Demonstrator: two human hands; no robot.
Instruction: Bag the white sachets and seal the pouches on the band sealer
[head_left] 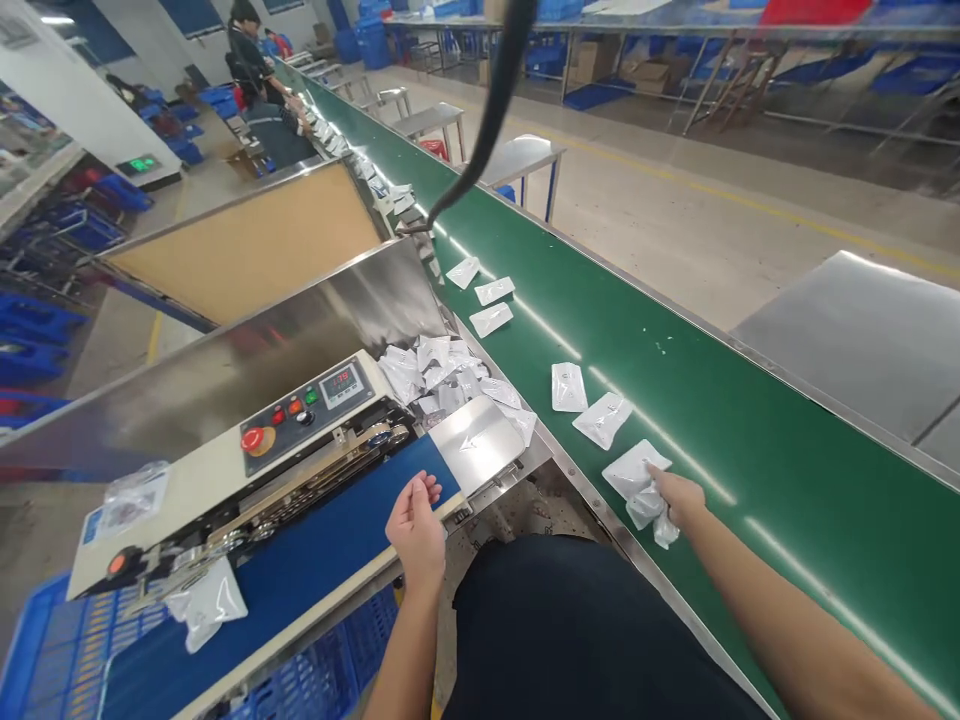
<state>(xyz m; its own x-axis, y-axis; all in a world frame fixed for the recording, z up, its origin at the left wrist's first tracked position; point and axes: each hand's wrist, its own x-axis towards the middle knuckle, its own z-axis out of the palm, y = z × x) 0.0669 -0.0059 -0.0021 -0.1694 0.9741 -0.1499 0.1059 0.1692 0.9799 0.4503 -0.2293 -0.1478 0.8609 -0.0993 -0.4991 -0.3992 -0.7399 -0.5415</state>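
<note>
Left hand over blue belt, right hand gripping pouch

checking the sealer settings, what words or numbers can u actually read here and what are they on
Red digital readout on the band sealer's control panel: digits too blurred to read.
Green lit display: too small to read.
Printed card in a plastic bag: too small to read.
Printing on the white pouch: too small to read.

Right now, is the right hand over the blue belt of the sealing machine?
No, the right hand is on a white pouch lying on the green conveyor belt.
</note>
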